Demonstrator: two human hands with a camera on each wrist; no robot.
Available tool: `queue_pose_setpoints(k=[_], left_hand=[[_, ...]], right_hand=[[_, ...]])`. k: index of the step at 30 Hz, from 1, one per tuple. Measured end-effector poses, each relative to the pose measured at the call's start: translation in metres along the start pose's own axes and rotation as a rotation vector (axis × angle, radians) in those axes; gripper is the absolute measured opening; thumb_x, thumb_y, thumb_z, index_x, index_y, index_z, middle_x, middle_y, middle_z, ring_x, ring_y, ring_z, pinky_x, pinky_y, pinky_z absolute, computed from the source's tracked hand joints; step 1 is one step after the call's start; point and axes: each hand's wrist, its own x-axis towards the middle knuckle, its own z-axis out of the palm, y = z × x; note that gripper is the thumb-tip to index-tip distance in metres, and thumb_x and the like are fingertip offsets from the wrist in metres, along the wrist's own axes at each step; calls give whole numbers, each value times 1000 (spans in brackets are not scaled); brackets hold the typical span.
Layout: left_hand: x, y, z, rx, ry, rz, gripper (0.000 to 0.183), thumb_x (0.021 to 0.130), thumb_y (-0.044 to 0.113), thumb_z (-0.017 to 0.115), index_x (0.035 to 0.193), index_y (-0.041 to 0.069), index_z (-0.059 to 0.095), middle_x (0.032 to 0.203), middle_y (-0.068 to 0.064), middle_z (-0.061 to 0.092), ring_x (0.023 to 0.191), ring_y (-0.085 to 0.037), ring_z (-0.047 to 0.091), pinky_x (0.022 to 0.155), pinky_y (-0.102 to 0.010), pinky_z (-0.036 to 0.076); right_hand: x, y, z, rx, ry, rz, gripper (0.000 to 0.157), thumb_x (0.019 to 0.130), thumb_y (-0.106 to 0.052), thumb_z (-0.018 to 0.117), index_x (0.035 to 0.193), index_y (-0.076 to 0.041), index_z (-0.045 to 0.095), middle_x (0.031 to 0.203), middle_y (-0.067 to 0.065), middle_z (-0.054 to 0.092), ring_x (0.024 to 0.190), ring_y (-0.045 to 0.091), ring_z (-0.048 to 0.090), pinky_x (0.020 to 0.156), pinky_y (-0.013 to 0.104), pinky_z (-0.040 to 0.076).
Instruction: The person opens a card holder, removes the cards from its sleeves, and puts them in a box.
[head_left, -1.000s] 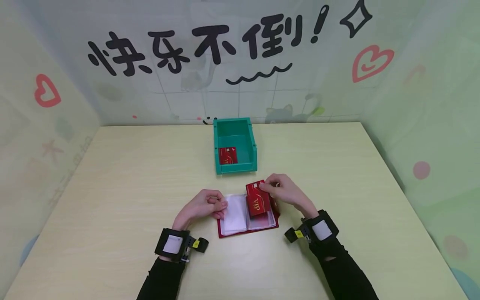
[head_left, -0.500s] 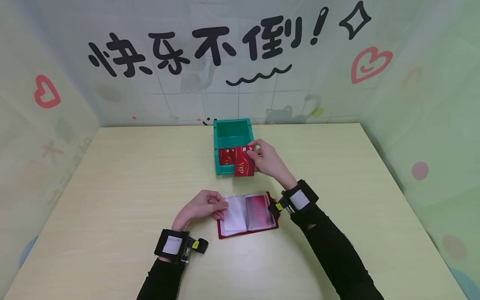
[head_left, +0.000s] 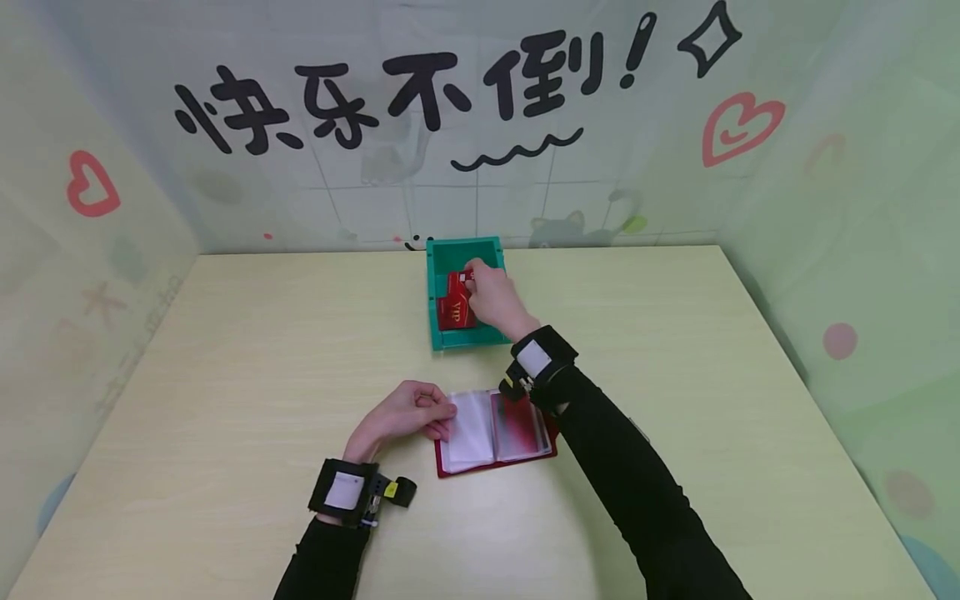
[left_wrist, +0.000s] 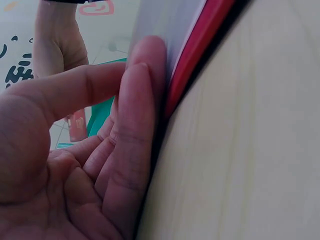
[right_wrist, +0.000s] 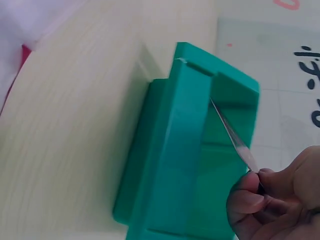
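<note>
My left hand (head_left: 408,410) pinches the left edge of a small open card holder (head_left: 471,429) with a red cover and clear sleeves. In the left wrist view, thumb and fingertips press together on its pale pages (left_wrist: 172,25). A red card shows inside the right-hand sleeve (head_left: 517,429). Further back, my right hand (head_left: 495,298) reaches into a teal bin (head_left: 471,338) and pinches a red VIP card (head_left: 458,292) by its upper edge. That card overlaps another red card (head_left: 442,317) lying in the bin. The right wrist view shows the held card (right_wrist: 235,135) edge-on.
The bin stands near the back edge of the light wooden table (head_left: 300,333), close to a printed backdrop (head_left: 480,200). Side panels (head_left: 840,250) rise left and right. My right forearm (head_left: 622,450) passes over the table at the right of the card holder.
My right hand has carried the red VIP card from the card holder forward and left into the teal bin. The left hand has stayed on the card holder.
</note>
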Motion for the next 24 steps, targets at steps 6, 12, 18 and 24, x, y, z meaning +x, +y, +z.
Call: queue_pose_setpoints(k=[6, 12, 18, 24], left_hand=[[-1, 0, 0, 0, 5, -6, 19, 98, 13, 64, 99, -7, 64, 78, -7, 75, 66, -11, 70, 67, -25, 61], [0, -2, 0, 12, 0, 8, 21, 98, 13, 64, 100, -7, 63, 79, -8, 75, 65, -10, 69, 67, -26, 61], [-2, -1, 1, 12, 6, -1, 19, 98, 13, 64, 100, -6, 64, 80, -8, 75, 66, -11, 70, 67, -25, 61], [-1, -1, 2, 5, 26, -4, 20, 96, 11, 65, 105, -7, 60, 80, -8, 75, 66, -12, 71, 66, -27, 61]], right_hand=[[13, -2, 15, -58, -78, 48, 48, 100, -5, 57, 146, 0, 41, 140, 21, 58, 122, 35, 60, 105, 50, 52], [16, 1, 25, -145, -144, 91, 46, 100, -8, 60, 142, 2, 45, 140, 22, 57, 125, 35, 57, 108, 49, 49], [13, 6, 32, -175, -187, 111, 38, 98, -9, 63, 132, 2, 52, 133, 23, 54, 119, 34, 54, 103, 48, 52], [7, 8, 32, -175, -158, 65, 37, 97, -8, 63, 131, 3, 55, 139, 25, 49, 121, 36, 53, 104, 49, 52]])
